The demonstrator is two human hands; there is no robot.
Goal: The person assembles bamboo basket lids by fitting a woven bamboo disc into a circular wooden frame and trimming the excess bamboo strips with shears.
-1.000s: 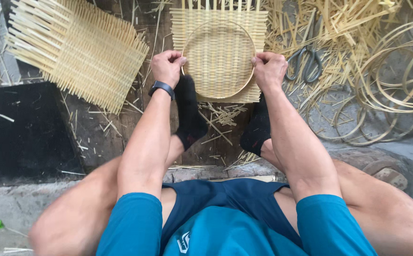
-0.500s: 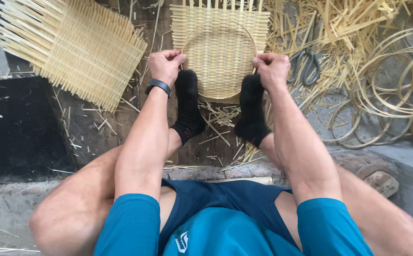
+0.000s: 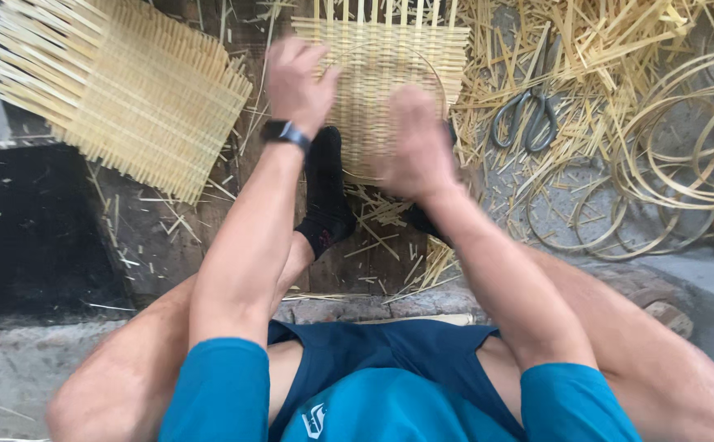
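The woven bamboo mat (image 3: 381, 74) with a thin hoop lying on it rests on the floor straight ahead of the person, its near edge pinned under a black-socked foot (image 3: 327, 192). The left hand (image 3: 295, 82), a dark watch on its wrist, hovers over the mat's left side with fingers loosely curled and holding nothing. The right hand (image 3: 418, 143) is blurred above the mat's lower right part; whether its grip is closed on anything cannot be told. A second woven mat (image 3: 119, 90) lies well apart to the left. Scissors (image 3: 525, 119) lie among bamboo strips at the right, near coiled hoops (image 3: 676, 155).
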